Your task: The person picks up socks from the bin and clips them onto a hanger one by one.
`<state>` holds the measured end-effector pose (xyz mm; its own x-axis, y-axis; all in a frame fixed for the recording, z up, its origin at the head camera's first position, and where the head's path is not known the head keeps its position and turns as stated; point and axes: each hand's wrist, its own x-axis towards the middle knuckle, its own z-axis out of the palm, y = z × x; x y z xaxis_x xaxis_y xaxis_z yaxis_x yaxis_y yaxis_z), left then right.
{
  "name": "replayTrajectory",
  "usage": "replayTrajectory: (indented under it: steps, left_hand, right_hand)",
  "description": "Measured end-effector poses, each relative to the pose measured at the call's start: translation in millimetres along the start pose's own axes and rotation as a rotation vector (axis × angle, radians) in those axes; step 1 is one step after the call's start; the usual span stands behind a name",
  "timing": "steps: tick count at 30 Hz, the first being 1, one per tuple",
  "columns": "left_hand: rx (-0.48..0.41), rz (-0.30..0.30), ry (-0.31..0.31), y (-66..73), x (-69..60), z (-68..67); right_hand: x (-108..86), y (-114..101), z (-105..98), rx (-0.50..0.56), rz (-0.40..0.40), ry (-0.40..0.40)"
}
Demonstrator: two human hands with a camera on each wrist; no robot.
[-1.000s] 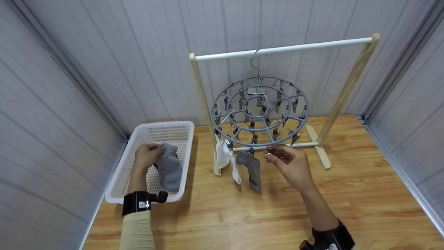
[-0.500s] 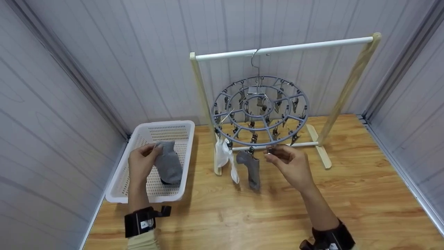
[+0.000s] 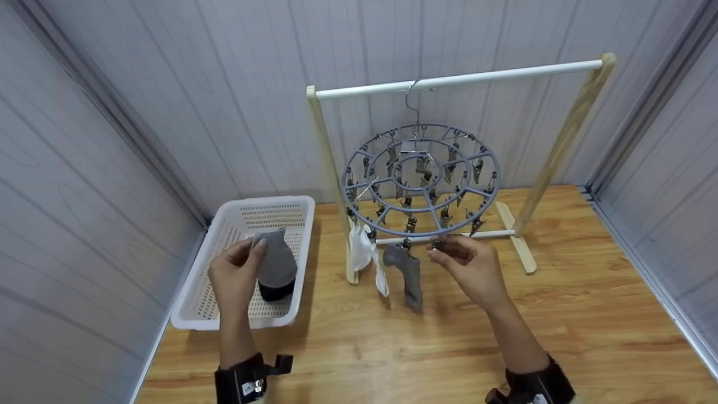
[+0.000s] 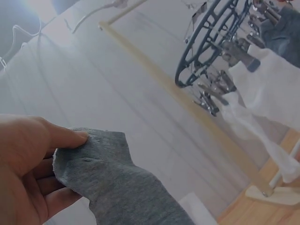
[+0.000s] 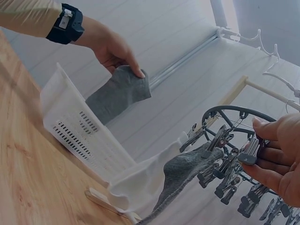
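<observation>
Plainly, the grey sock (image 3: 277, 264) can be judged soft, light and limp, so best taken by its cuff end, where it is pinched by the left grip (image 3: 236, 274); the rest is draped below that grip, above the white basket (image 3: 306, 252). By the right grip (image 3: 472, 270), 1 clip (image 5: 248, 158) is pinched.

Left wrist strap (image 3: 238, 373): bears a small white label (image 3: 248, 388), its print too small to read in both the head and right wrist views.
Right wrist strap (image 3: 535, 380): bears a pale label (image 3: 539, 399) at the near edge, also unreadable.
Readable wording: none.
</observation>
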<state>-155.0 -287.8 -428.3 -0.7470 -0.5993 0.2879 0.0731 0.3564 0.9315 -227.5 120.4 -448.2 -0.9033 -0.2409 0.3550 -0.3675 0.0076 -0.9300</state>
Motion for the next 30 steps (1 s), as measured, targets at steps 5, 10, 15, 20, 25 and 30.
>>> replayTrajectory:
  steps: [5, 10, 15, 20, 25, 30]
  left_hand:
    - [-0.042, 0.104, 0.030, 8.5, -12.5, 2.0]
    - [-0.074, 0.159, 0.008, 19.9, -27.9, 7.6]
    - [-0.095, 0.227, 0.003, 25.2, -43.9, 13.7]
    - [-0.096, 0.268, 0.011, 28.7, -60.1, 22.3]
    - [-0.101, 0.287, -0.023, 30.8, -71.2, 35.8]
    - [-0.159, 0.254, -0.116, 32.0, -76.3, 48.2]
  right_hand:
    - [-0.5, -1, 0, -0.002, 0.021, -0.003]
    - [-0.9, -2, 1, 0.003, 0.020, -0.001]
    - [-1.7, -1, 2, -0.006, 0.012, -0.001]
    - [-2.7, 0, 3, -0.011, 0.005, -0.005]
    - [-2.0, -1, 4, -0.006, 0.012, -0.004]
    - [-0.9, -2, 4, -0.004, -0.004, -0.010]
